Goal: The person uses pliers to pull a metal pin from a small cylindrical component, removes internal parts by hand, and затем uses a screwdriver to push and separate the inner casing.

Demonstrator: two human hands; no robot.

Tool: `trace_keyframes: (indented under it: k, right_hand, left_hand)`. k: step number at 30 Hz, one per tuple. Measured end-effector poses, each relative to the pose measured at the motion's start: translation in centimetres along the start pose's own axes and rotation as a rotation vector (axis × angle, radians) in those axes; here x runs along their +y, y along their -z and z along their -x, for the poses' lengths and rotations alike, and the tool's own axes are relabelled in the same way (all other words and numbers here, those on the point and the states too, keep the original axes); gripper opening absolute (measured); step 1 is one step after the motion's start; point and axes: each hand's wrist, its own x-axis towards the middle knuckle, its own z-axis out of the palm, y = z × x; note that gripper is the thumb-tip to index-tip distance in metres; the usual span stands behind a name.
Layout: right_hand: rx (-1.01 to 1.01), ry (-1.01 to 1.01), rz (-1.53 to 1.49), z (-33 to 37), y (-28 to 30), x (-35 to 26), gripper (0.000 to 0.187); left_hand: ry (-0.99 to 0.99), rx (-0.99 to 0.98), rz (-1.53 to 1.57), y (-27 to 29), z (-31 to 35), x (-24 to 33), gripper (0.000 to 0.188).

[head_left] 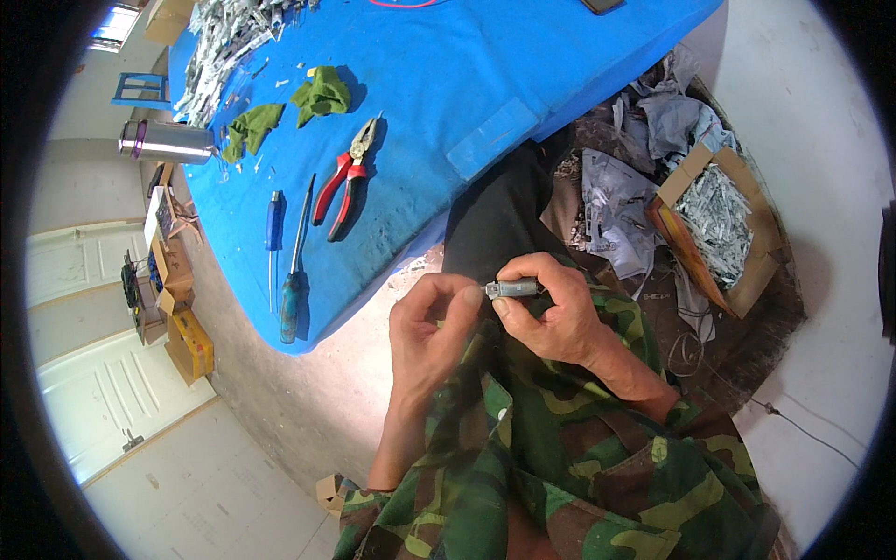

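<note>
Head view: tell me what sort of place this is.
Probably a small workshop for stripping or sorting small parts. Red-handled pliers and screwdrivers lie on a blue-covered table, and a cardboard box holds grey scrap pieces. Both hands grip a small grey part.

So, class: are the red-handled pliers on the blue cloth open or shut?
Open: the red-handled pliers lie flat on the blue cloth, their handles spread apart.

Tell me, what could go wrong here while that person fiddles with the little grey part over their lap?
The small grey part is pinched only by fingertips of the right hand and left hand, over the lap; it could slip and drop into the scrap-strewn floor. The screwdriver lies near the blue table edge and might get knocked off. The part's metal end could perhaps nick a finger.
</note>
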Motion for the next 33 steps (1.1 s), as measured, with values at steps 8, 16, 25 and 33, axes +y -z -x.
trace_keyframes:
  k: [8,16,25,33]
  right_hand:
    - [-0.057,-0.137,-0.067,0.20,0.60,0.05,0.024]
    - [-0.105,-0.382,-0.427,0.31,0.72,0.24,0.023]
    - [-0.126,-0.522,-0.707,0.38,0.55,0.64,0.024]
    - [-0.132,-0.575,-0.817,0.43,0.38,0.71,0.027]
  left_hand:
    - [0.062,0.010,0.004,-0.17,-0.05,0.57,0.015]
    - [0.028,0.042,0.026,-0.62,-0.05,0.40,0.025]
    - [0.027,0.057,0.048,-0.59,-0.07,0.33,0.013]
    - [-0.022,0.015,0.081,-0.48,0.10,0.20,0.017]
